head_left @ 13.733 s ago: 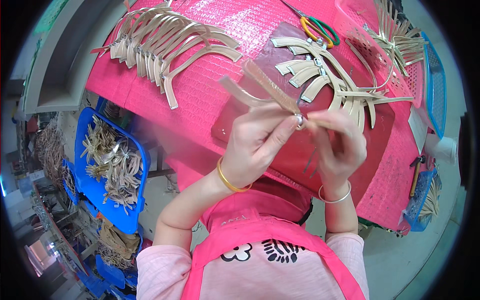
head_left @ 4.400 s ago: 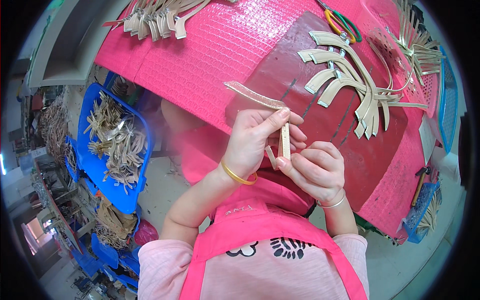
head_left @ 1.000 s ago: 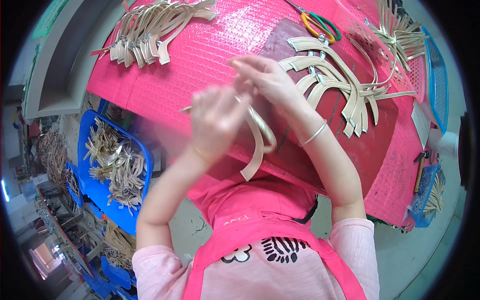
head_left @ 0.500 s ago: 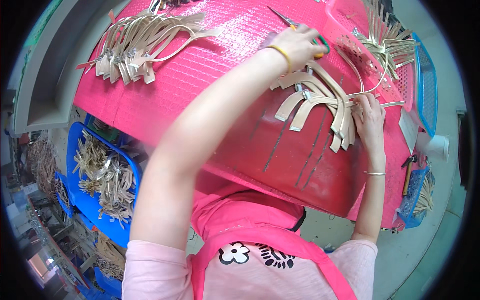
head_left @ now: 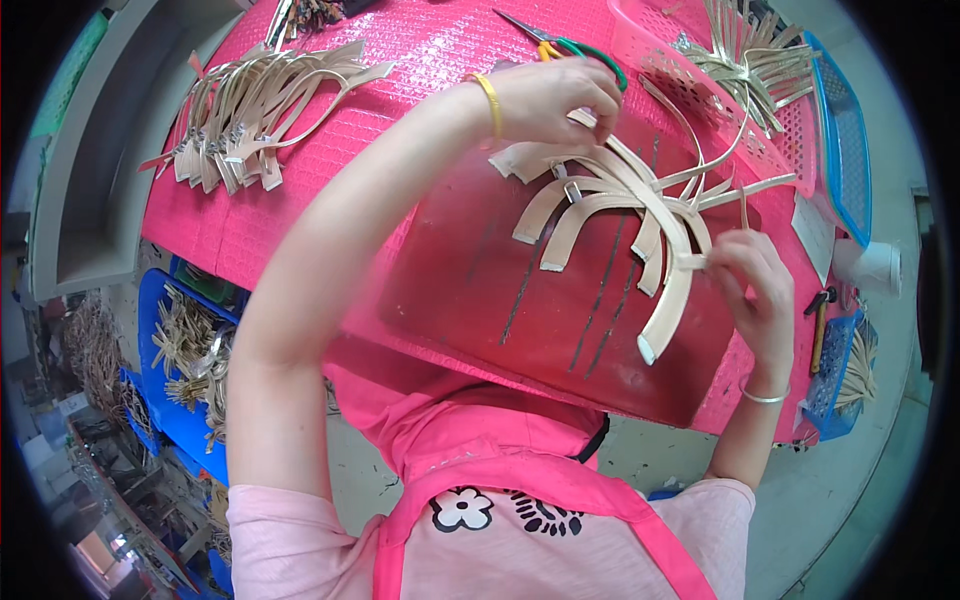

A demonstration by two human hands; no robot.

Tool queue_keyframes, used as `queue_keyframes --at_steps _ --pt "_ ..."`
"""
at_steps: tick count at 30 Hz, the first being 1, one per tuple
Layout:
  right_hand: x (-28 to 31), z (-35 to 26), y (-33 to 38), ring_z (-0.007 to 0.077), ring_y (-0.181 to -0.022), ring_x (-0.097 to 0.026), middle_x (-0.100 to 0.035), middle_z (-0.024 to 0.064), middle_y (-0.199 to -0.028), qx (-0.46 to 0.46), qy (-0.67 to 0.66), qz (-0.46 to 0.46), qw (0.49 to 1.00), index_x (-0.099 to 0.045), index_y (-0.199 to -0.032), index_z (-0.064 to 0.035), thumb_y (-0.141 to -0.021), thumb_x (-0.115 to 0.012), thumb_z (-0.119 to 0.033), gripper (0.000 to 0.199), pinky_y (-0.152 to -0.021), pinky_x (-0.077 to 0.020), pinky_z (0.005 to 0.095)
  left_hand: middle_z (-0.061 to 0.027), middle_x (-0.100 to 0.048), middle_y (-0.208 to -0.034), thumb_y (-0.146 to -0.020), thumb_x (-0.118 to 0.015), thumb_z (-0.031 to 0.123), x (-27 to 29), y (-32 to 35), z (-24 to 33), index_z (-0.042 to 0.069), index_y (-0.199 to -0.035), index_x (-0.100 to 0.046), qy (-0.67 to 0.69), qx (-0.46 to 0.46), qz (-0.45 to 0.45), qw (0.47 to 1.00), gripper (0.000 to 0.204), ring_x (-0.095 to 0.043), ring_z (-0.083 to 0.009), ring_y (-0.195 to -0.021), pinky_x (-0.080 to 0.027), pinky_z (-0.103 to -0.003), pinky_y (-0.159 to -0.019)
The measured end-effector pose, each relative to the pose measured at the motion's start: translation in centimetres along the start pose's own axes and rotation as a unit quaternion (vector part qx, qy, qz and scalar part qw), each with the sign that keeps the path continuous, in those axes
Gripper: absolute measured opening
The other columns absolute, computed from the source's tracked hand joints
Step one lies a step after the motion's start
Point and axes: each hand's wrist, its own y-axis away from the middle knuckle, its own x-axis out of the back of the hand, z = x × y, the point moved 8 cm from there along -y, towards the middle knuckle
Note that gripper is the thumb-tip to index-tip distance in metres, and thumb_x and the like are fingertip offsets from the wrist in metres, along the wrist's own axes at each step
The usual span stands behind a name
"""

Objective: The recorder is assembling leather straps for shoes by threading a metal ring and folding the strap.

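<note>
Pink textured matting covers the workbench (head_left: 300, 230), and a dark red cutting board (head_left: 520, 300) lies at its near edge. On the board's far right part rests a fanned pile of tan leather strips (head_left: 610, 200), roughly ten, though overlaps make the count uncertain. The left hand (head_left: 555, 100) reaches across to the pile's far side, fingers closed on strip ends. The right hand (head_left: 755, 290) sits at the pile's right edge, thumb and forefinger pinched on one strip (head_left: 672, 300) whose long axis runs toward the board's near edge. That hand is nearer to it.

One pair of scissors (head_left: 560, 45) lies just beyond the left hand. A second strip bundle (head_left: 250, 110) lies at the far left corner, and a pink basket (head_left: 700, 90) at the far right.
</note>
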Motion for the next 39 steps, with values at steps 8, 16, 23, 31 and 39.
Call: queue_keyframes --at_steps 8,16,23,31,39 --pt "0.3 -4.9 2.4 0.0194 -0.058 -0.051 -0.055 0.0069 -0.069 0.078 -0.099 -0.030 0.992 -0.057 -0.072 -0.0039 -0.056 -0.058 -0.004 0.016 -0.049 -0.0379 0.0293 -0.0076 -0.047 -0.111 -0.060 -0.059 0.006 -2.1 -0.7 6.9 0.008 -0.077 -0.054 -0.066 0.039 -0.065 0.995 0.018 -0.047 -0.0239 -0.098 -0.038 -0.035 -0.085" --pt "-1.4 -4.3 5.7 0.0170 -0.058 -0.054 -0.056 0.0067 -0.070 -0.012 -0.193 -0.120 0.974 -0.062 -0.075 -0.0055 -0.064 -0.056 -0.005 0.012 -0.047 -0.0384 0.0261 -0.0079 -0.057 -0.066 -0.068 -0.058 0.015 -4.7 2.5 9.4 0.010 -0.066 -0.056 0.042 0.112 -0.279 0.953 0.005 -0.057 -0.0269 -0.068 -0.043 -0.038 -0.074" --pt "-2.4 0.0 13.4 0.0238 -0.055 -0.060 -0.060 0.0155 -0.064 -0.234 -0.567 -0.084 0.785 -0.062 -0.076 0.0056 -0.068 -0.056 -0.004 0.014 -0.056 -0.0491 0.0294 -0.0109 -0.058 -0.064 -0.068 -0.059 0.006 -1.3 12.7 4.8 0.003 -0.085 -0.059 0.149 0.311 -0.315 0.884 0.017 -0.058 -0.0200 -0.058 -0.044 -0.030 -0.055" --pt "-1.0 -0.1 11.8 0.0304 -0.071 -0.062 -0.060 0.0189 -0.064 -0.101 -0.652 0.056 0.749 -0.063 -0.079 0.0010 -0.073 -0.053 -0.003 0.013 -0.068 -0.0475 0.0385 -0.0078 -0.059 -0.063 -0.070 -0.058 0.002 -2.2 14.8 2.8 -0.002 -0.078 -0.056 0.332 0.469 -0.120 0.810 0.009 -0.058 -0.0134 -0.057 -0.045 -0.025 -0.051" --pt "-1.0 -2.7 3.7 0.0176 -0.046 -0.045 -0.048 0.0052 -0.062 0.064 -0.516 0.169 0.837 -0.045 -0.083 -0.0046 -0.088 -0.040 -0.019 0.016 -0.074 -0.0446 0.0392 -0.0072 -0.058 -0.067 -0.076 -0.056 0.004 -2.0 15.3 1.6 -0.002 -0.083 -0.054 0.209 0.525 0.049 0.824 0.010 -0.054 -0.0106 -0.048 -0.044 -0.021 -0.044"
